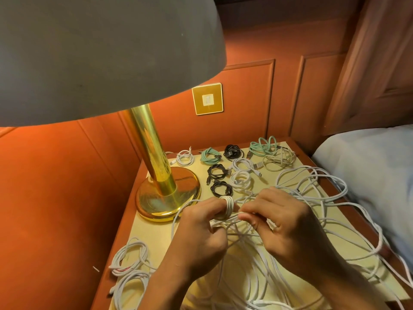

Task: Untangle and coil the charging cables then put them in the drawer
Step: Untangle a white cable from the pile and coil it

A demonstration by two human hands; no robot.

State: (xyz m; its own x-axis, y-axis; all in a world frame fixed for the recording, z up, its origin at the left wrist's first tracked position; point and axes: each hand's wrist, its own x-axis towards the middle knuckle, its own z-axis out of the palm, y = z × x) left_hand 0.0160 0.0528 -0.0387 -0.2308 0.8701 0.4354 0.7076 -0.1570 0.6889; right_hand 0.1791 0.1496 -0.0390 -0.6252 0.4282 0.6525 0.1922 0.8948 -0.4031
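At desk (156, 233) rear, sev. coils (210, 155) done; your left grip (201, 229) curls round wound white cable (226, 208), right grip (283, 222) pinches it; tangle (312, 198) & drawer remain.

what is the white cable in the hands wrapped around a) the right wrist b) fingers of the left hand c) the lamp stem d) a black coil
b: the white cable sits in loops around fingers of the left hand, and the right hand pinches the strand beside it.
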